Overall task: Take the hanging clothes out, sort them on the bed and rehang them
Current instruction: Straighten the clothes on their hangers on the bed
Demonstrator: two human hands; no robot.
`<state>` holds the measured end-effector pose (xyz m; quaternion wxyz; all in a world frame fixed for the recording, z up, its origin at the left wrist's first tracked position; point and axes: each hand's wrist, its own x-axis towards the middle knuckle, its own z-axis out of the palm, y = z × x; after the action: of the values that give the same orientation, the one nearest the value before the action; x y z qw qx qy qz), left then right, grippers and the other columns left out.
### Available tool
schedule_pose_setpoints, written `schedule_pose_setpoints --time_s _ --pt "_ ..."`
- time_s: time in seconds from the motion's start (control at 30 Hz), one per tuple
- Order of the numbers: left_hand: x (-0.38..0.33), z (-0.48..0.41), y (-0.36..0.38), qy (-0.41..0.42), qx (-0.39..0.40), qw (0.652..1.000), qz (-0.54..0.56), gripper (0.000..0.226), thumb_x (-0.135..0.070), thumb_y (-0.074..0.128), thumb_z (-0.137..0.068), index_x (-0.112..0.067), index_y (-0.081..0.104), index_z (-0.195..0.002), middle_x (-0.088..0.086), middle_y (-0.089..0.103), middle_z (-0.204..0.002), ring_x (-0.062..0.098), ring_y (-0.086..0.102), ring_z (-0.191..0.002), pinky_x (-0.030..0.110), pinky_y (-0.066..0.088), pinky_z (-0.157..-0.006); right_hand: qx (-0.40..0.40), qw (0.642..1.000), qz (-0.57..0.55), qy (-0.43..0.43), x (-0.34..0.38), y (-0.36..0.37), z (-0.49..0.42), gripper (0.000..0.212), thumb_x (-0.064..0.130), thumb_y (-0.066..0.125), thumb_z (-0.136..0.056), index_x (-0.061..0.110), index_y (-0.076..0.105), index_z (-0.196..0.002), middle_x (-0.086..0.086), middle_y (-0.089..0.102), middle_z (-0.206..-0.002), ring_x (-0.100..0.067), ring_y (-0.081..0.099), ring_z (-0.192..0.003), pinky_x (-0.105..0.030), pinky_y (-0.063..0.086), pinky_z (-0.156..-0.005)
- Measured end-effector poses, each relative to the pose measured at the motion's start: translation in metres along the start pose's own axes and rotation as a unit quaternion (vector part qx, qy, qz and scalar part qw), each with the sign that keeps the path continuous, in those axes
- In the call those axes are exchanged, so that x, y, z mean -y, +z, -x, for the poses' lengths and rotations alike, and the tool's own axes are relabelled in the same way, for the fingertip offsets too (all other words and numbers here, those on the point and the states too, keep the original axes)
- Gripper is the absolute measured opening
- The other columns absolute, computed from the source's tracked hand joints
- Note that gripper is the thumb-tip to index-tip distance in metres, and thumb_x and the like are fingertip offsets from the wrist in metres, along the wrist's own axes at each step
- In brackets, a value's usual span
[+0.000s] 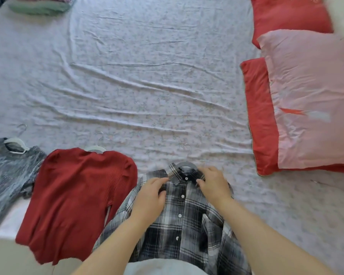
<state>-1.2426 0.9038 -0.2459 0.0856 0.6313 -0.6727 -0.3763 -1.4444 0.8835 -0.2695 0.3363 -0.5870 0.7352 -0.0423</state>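
Note:
A black-and-white plaid shirt lies on the bed's near edge with its grey hanger still in the collar. My left hand grips the fabric at the left side of the collar. My right hand holds the collar's right side. To the left lies a red ribbed top on a white hanger. Further left is a grey marled garment on another white hanger.
The bed has a pale wrinkled floral sheet. Red and pink pillows are stacked at the right. Folded green and pink cloth lies at the far left corner.

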Motion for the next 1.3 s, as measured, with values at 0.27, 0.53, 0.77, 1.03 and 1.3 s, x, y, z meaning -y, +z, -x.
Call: schedule_pose_setpoints --time_s 0.27,0.53,0.77,1.03,1.3 --pt "-0.001 0.013 -0.008 -0.02 0.003 0.999 -0.046 0.044 -0.015 0.048 -0.093 -0.018 0.042 -0.136 -0.001 0.048 -0.134 0.013 0.041 -0.124 0.022 0.031 -0.1 0.085 0.996 0.033 -0.017 -0.006 0.024 0.048 0.044 0.03 0.054 -0.093 0.022 0.044 -0.135 0.002 0.045 -0.135 -0.018 0.04 -0.125 -0.035 0.039 -0.103" --pt "0.025 0.072 -0.042 -0.089 -0.055 0.991 -0.087 0.044 -0.024 0.05 -0.09 -0.023 0.045 -0.134 -0.003 0.052 -0.128 0.018 0.048 -0.117 0.034 0.039 -0.095 0.12 0.985 0.071 -0.103 0.045 0.027 0.071 0.046 0.027 0.053 -0.093 0.022 0.041 -0.137 0.0 0.042 -0.139 -0.017 0.045 -0.123 -0.037 0.04 -0.102" --pt "0.093 0.154 -0.072 -0.176 -0.115 0.973 -0.097 0.044 -0.03 0.05 -0.089 -0.024 0.045 -0.132 -0.003 0.053 -0.126 0.019 0.05 -0.115 0.033 0.04 -0.095 0.143 0.961 0.121 -0.203 0.125 0.059 0.098 0.046 0.027 0.053 -0.092 0.021 0.043 -0.137 -0.001 0.044 -0.138 -0.018 0.046 -0.122 -0.036 0.041 -0.1" --pt "0.197 0.248 -0.115 -0.254 -0.169 0.951 -0.049 0.046 -0.032 0.05 -0.09 -0.027 0.041 -0.135 -0.004 0.049 -0.133 0.018 0.049 -0.118 0.033 0.038 -0.097 0.159 0.923 0.179 -0.3 0.237 0.14 0.149 0.045 0.027 0.054 -0.091 0.022 0.044 -0.135 0.0 0.048 -0.131 -0.018 0.044 -0.122 -0.031 0.039 -0.1" --pt "0.332 0.362 -0.18 -0.32 -0.179 0.93 -0.035 0.046 -0.031 0.045 -0.092 -0.028 0.038 -0.137 -0.001 0.045 -0.135 0.023 0.049 -0.118 0.033 0.039 -0.093 0.164 0.892 0.218 -0.362 0.37 0.252 0.215 0.044 0.031 0.056 -0.09 0.025 0.047 -0.133 0.002 0.051 -0.128 -0.017 0.046 -0.121 -0.03 0.04 -0.099"
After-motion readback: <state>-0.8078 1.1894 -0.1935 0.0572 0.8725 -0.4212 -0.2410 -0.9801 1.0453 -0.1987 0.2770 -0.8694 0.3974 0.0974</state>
